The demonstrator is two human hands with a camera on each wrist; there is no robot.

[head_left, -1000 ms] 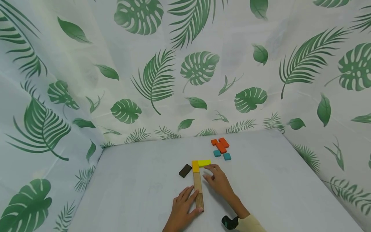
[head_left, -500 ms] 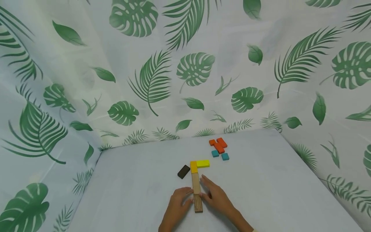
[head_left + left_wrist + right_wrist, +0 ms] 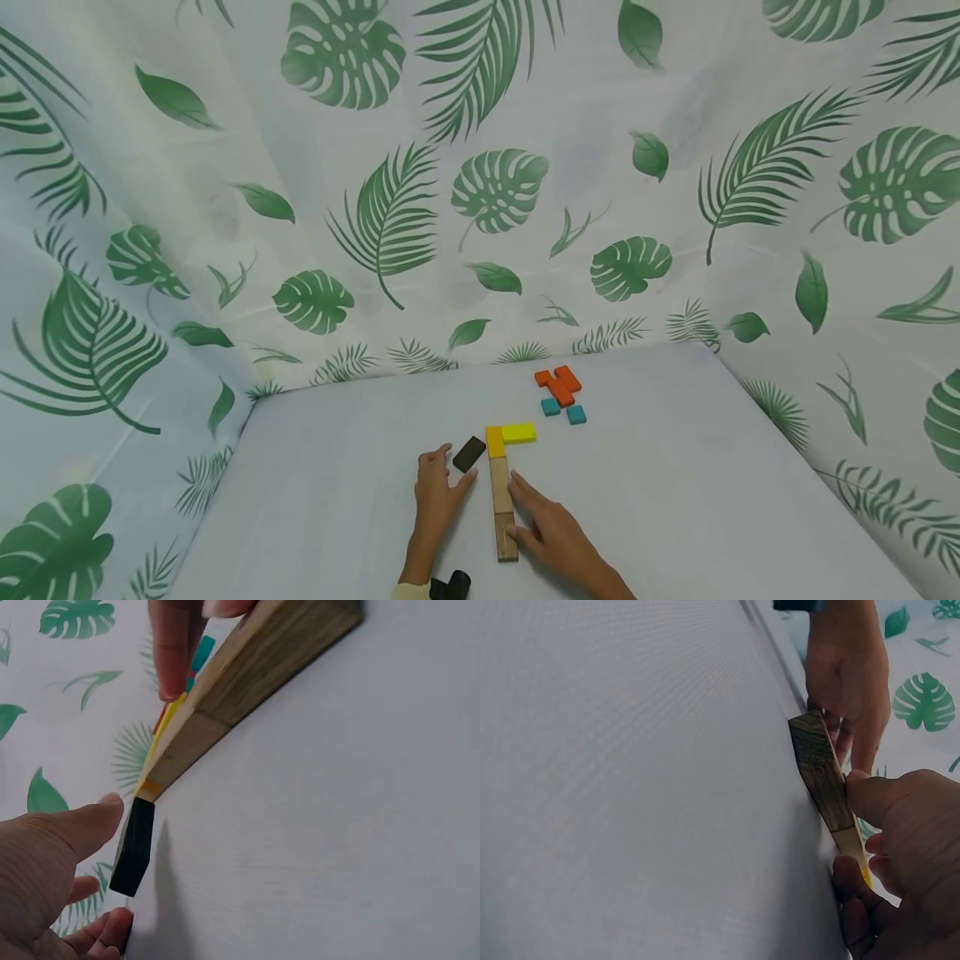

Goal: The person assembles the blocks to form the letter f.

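A row of blocks runs away from the person: a brown wooden block (image 3: 506, 543), a paler wooden block (image 3: 500, 485) and an orange-yellow block (image 3: 496, 442). A bright yellow block (image 3: 520, 433) extends right from its far end. My left hand (image 3: 435, 498) is spread around a dark block (image 3: 133, 847) left of the row, with thumb and fingers apart from it. Along the row's right side rests my right hand (image 3: 561, 540); its thumb touches the brown block and its fingertips meet the paler one. Part of the brown block is cut off in the left wrist view.
Several orange-red blocks (image 3: 560, 392) and two teal blocks (image 3: 576, 415) lie farther back, right of the row. The white table (image 3: 337, 483) meets leaf-patterned cloth walls (image 3: 375, 333) at the back and sides.
My left hand has left the wooden row and moved forward to the dark block. My right hand has come back from the yellow block to the side of the wooden blocks.
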